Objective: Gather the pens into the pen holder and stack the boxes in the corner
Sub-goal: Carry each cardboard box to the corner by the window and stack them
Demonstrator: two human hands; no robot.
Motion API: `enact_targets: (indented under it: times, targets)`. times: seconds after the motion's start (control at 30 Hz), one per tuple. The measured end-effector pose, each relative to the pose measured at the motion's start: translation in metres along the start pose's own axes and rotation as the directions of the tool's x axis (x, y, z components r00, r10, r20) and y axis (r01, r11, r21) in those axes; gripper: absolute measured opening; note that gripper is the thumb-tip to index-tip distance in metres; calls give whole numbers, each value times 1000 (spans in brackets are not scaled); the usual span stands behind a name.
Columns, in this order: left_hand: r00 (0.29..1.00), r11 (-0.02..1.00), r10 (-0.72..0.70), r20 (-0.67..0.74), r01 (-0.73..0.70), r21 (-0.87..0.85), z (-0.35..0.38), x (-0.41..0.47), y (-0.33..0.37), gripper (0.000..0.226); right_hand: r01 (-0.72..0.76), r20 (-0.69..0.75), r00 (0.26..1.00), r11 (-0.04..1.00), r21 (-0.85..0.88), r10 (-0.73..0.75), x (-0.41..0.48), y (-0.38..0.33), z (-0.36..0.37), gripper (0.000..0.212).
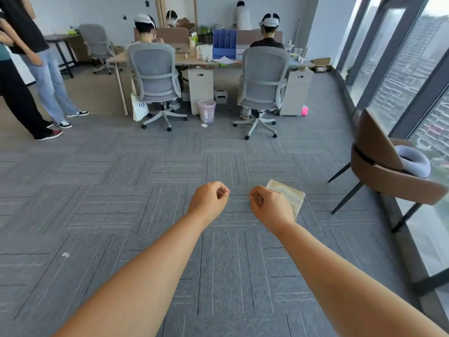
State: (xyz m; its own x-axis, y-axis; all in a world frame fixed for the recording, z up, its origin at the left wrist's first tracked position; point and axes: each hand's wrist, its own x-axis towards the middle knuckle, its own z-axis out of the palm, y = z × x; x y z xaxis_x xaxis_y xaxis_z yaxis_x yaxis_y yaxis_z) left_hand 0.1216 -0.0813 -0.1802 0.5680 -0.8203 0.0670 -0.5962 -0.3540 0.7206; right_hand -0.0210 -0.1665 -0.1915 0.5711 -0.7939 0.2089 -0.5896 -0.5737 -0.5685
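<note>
Both my arms reach out over the grey carpet. My left hand (209, 199) is curled into a loose fist with nothing in it. My right hand (269, 205) is curled too, and a flat, pale cream cloth or packet (290, 194) sticks out from its far side, apparently held in the fingers. I cannot pick out any pens or pen holder. The only desk (184, 60) in view stands far away at the back, with a blue file rack (224, 45) and small items on it.
Two people sit in grey office chairs (155, 76) (264, 79) at that desk, with a pink bin (206, 111) between them. People stand at the far left (36, 69). A brown chair (384, 171) stands at the right by the glass wall.
</note>
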Motion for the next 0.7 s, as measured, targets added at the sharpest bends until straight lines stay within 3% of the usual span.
enact_targets:
  times: [0.43, 0.7]
  targets:
    - [981, 992, 123, 147, -125, 3, 17, 233, -27, 10, -185, -51, 982, 982, -37, 183, 187, 23, 58, 14]
    - [939, 970, 232, 255, -244, 15, 23, 359, -33, 10, -315, -155, 939, 948, -34, 306, 284, 27, 81, 17]
